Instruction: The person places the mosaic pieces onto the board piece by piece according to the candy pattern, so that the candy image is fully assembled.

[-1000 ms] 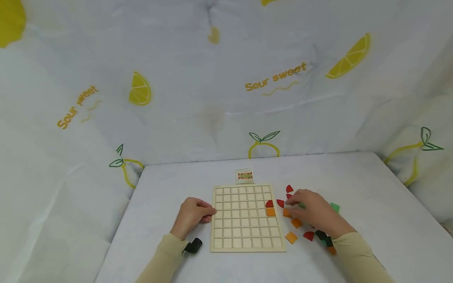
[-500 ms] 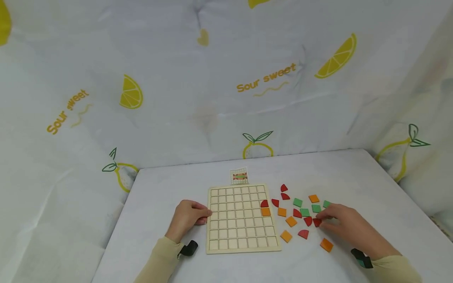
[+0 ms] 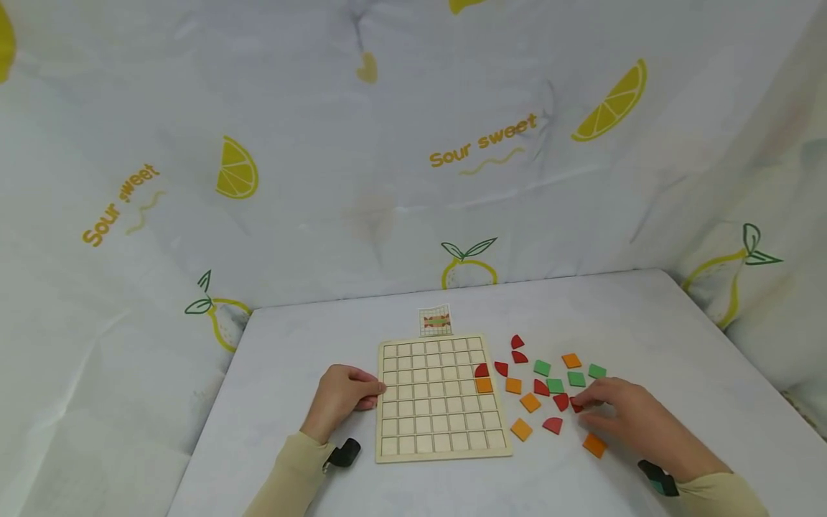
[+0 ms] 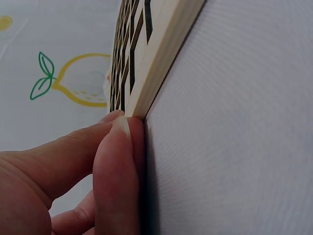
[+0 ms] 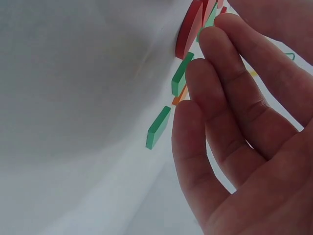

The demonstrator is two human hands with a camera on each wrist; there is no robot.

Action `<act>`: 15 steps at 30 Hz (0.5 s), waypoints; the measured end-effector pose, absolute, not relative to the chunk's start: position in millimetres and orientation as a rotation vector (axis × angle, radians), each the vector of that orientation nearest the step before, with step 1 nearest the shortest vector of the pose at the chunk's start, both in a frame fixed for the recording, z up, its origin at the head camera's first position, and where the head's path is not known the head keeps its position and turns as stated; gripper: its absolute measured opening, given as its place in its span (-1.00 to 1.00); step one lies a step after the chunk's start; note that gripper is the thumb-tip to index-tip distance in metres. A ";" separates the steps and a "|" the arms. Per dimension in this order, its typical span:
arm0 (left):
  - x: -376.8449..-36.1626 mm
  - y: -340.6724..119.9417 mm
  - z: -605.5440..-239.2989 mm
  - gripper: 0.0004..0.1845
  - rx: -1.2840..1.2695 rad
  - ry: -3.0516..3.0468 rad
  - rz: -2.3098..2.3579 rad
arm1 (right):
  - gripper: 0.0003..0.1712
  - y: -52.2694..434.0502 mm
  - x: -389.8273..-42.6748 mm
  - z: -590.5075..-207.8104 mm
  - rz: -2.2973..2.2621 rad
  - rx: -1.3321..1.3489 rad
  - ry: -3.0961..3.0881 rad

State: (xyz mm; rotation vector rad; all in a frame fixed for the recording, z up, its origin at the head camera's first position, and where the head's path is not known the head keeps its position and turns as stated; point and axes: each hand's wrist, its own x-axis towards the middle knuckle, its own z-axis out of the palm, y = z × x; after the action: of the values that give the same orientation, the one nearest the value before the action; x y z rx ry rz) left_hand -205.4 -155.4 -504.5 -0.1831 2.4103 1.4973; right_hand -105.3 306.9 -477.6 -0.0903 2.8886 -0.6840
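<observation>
Fingers [image 4: 115, 161] of the left hand [image 3: 340, 399] press against the 9 o'clock edge of the pale wooden grid board [image 3: 439, 397], thumb and fingertips touching its side wall, not wrapped round it. The right hand [image 3: 629, 420] lies at 3 o'clock of the board, fingers nearly straight and relaxed, tips touching a red quarter-round wooden tile [image 3: 575, 405] that rests on the white table [image 3: 646, 323] among loose orange, green and red tiles. Two tiles sit in the board's right column: a red quarter-round [image 3: 481, 370] above an orange square [image 3: 484, 385]. A small pattern card [image 3: 436, 321] lies at 12 o'clock of the board.
</observation>
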 end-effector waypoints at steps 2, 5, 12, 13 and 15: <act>-205.1 -155.4 -504.4 -0.74 -0.182 2.410 1.497 | -0.74 305.1 -105.7 -476.7 -0.676 -0.093 2.883; -205.0 -155.4 -504.4 -0.74 -0.181 2.409 1.499 | -0.75 301.6 -106.6 -475.4 -0.664 -0.093 2.871; -204.0 -155.7 -503.9 -0.74 -0.179 2.406 1.509 | -0.78 292.1 -105.0 -473.6 -0.665 -0.070 2.850; -204.0 -155.6 -503.8 -0.74 -0.180 2.405 1.511 | -0.78 290.8 -104.8 -473.2 -0.668 -0.069 2.845; -203.6 -155.4 -503.7 -0.75 -0.177 2.405 1.513 | -0.78 288.5 -104.6 -472.2 -0.664 -0.073 2.842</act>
State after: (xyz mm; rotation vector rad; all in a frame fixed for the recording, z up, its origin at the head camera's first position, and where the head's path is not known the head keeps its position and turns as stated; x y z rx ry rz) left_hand -203.6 -155.4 -503.7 -0.1772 2.4052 1.5130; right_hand -104.6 288.5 -472.2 -0.0733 2.8421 -0.6637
